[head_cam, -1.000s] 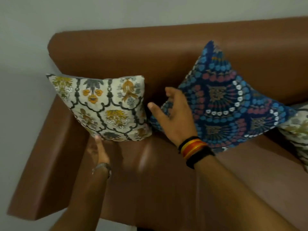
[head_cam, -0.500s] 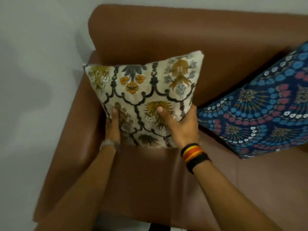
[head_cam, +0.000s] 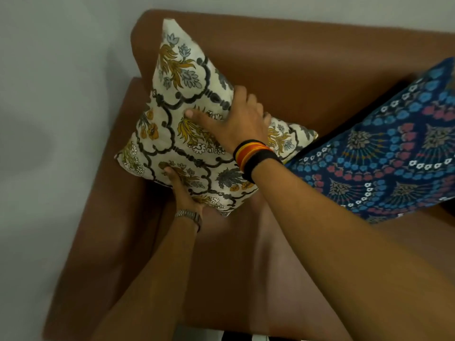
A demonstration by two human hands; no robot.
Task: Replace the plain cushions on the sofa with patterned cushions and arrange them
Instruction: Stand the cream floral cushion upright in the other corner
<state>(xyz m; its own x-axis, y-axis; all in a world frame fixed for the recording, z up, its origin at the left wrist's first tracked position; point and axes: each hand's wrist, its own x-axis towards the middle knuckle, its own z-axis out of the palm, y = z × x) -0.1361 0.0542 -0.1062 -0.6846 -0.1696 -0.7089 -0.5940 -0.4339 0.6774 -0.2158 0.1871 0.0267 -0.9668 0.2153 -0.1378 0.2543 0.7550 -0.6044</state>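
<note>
A white floral cushion [head_cam: 177, 134] with black, yellow and grey print stands on one corner in the left end of the brown leather sofa [head_cam: 307, 77], leaning on the backrest. My left hand [head_cam: 183, 190] grips its lower edge from below. My right hand [head_cam: 234, 121], with striped bands on the wrist, holds its upper right edge, thumb pressed on the front face. A dark blue patterned cushion [head_cam: 394, 153] leans against the backrest just to the right, touching the floral cushion's right corner.
The sofa's left armrest [head_cam: 98, 205] borders the floral cushion. A pale grey wall [head_cam: 49, 94] stands to the left and behind. Bare brown seat [head_cam: 234, 267] lies under my forearms. A black-and-white striped floor strip [head_cam: 234, 337] shows at the bottom edge.
My right hand left the blue cushion and took hold of the floral one. Both hands have turned the floral cushion from flat-edged onto a corner, diamond-wise. The camera has moved closer and leftward.
</note>
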